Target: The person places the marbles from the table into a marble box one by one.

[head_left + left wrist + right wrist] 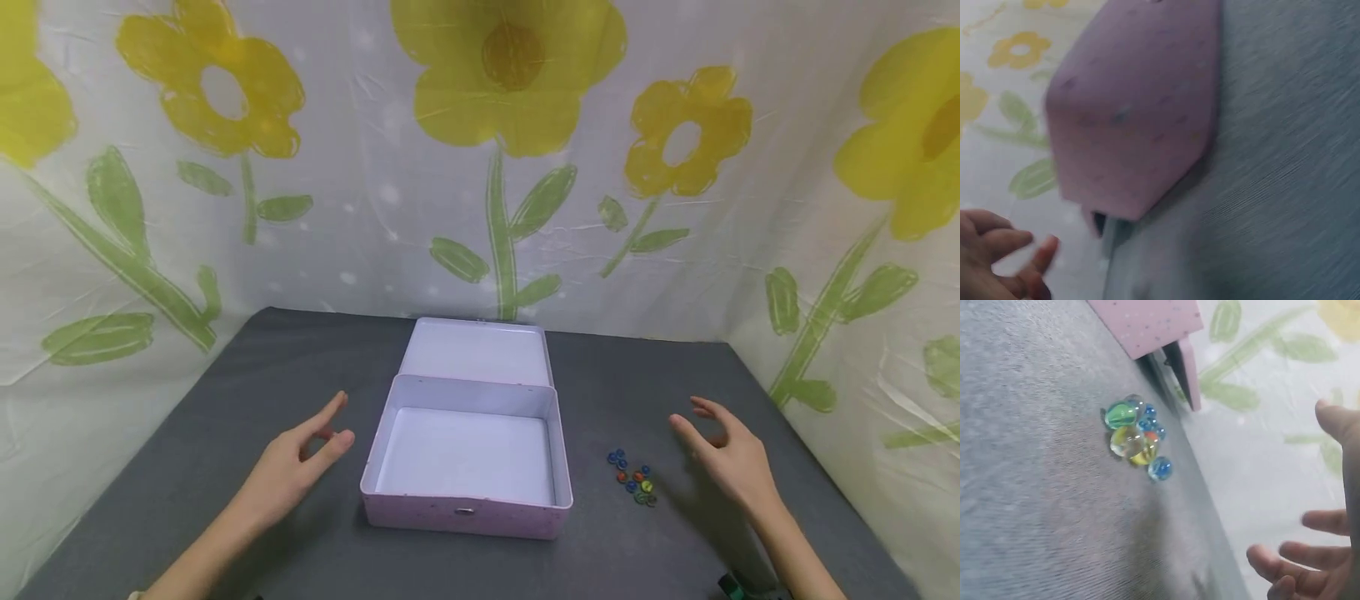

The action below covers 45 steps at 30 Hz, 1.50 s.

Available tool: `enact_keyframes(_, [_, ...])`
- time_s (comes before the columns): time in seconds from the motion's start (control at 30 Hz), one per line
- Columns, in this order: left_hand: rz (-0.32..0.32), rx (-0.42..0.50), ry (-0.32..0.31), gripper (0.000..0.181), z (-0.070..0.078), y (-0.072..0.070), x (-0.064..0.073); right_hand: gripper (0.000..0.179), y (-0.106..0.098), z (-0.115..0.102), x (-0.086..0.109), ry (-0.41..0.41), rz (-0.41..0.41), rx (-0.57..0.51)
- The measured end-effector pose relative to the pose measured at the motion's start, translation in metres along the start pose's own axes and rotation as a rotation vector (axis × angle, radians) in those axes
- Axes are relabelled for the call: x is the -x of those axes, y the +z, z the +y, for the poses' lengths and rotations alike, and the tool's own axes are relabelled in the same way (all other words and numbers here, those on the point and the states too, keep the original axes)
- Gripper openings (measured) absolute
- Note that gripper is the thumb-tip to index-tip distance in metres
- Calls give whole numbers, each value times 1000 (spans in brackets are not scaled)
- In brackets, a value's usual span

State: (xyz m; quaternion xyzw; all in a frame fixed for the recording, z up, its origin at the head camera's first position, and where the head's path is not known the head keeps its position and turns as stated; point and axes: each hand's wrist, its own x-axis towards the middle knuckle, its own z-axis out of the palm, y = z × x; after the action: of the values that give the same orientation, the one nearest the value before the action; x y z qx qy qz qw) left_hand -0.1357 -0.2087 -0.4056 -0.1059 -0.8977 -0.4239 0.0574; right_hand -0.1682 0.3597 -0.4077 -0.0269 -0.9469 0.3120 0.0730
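A pink metal box (465, 517) stands in the middle of the table, its lid (476, 350) folded back and its white inside bare. To its right lies a loose cluster of glass marbles (638, 477) in blue, red, yellow and green; the right wrist view shows these marbles (1141, 431) close together beside the box. My left hand (288, 467) hovers left of the box with thumb and forefinger apart, holding nothing. On the other side my right hand (731, 458) is raised right of the marbles, fingers loosely bent and nothing in them.
A dark grey cloth (300, 358) covers the table. Behind and at both sides hangs a white curtain (360, 192) printed with yellow flowers. Near the front edge, beside the right forearm, a small dark green object (731, 586) shows partly.
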Motion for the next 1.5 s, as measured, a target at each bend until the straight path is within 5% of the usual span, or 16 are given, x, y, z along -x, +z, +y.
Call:
enact_keyframes(0.27, [-85, 109, 97, 74, -6, 21, 16, 62, 12, 21, 6, 67, -175, -149])
enact_keyframes(0.43, [-66, 81, 131, 77, -9, 27, 15, 54, 10, 31, 11, 103, -234, -206])
enact_keyframes(0.7, [-37, 72, 162, 76, -13, 35, 12, 38, 5, 42, 11, -37, -293, -238])
enact_keyframes(0.93, [-43, 140, 190, 78, -14, 44, 16, 23, 14, 49, 11, -201, -239, -275])
enact_keyframes(1.07, [-5, 85, 157, 80, -13, 46, 21, 18, 22, 50, 10, -279, -215, -280])
enact_keyframes(1.33, [-2, 42, 92, 79, -9, 47, 22, 17, 28, 49, 9, -271, -155, -226])
enact_keyframes(1.5, [1, 49, 103, 79, -6, 47, 20, 19, 29, 52, 11, -318, -148, -217])
